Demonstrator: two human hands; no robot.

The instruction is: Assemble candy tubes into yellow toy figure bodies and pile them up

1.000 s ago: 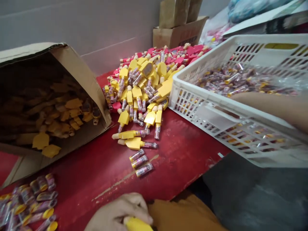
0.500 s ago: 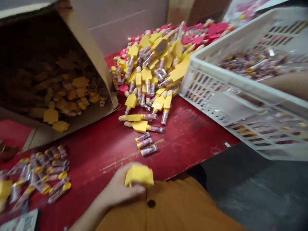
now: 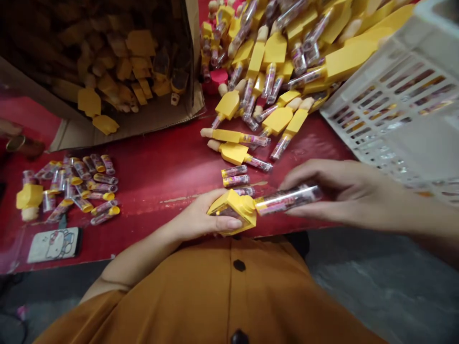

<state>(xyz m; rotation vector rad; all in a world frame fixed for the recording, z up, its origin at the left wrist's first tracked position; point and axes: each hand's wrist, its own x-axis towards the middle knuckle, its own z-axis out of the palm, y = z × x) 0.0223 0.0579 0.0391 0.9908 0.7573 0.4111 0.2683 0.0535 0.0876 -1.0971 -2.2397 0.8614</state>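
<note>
In front of my body, my left hand [image 3: 204,215] is closed round a yellow plastic piece [image 3: 238,210] with a flat, house-like body and a short neck pointing right. My right hand [image 3: 337,191] pinches a clear tube [image 3: 290,199] with a printed pattern inside. The tube's yellow end meets or nearly meets the neck; I cannot tell whether they are joined. Just beyond my hands lie a few loose tubes [image 3: 234,180], one partly hidden. Behind them rest yellow pieces with tubes attached [image 3: 234,153] and pale rounded tips.
A cardboard box [image 3: 125,129] holding yellow pieces lies open at the left. Loose tubes [image 3: 103,196] and a cartoon-cased phone [image 3: 53,244] are on the red table [image 3: 150,177]. A white crate [image 3: 398,129] stands right, beside a yellow heap [image 3: 276,52]. Someone's hand [image 3: 10,128] shows far left.
My right arm, over the crate before, has come back with a tube held at the yellow piece. My left hand has turned that piece so its neck faces right. The view has tilted down.
</note>
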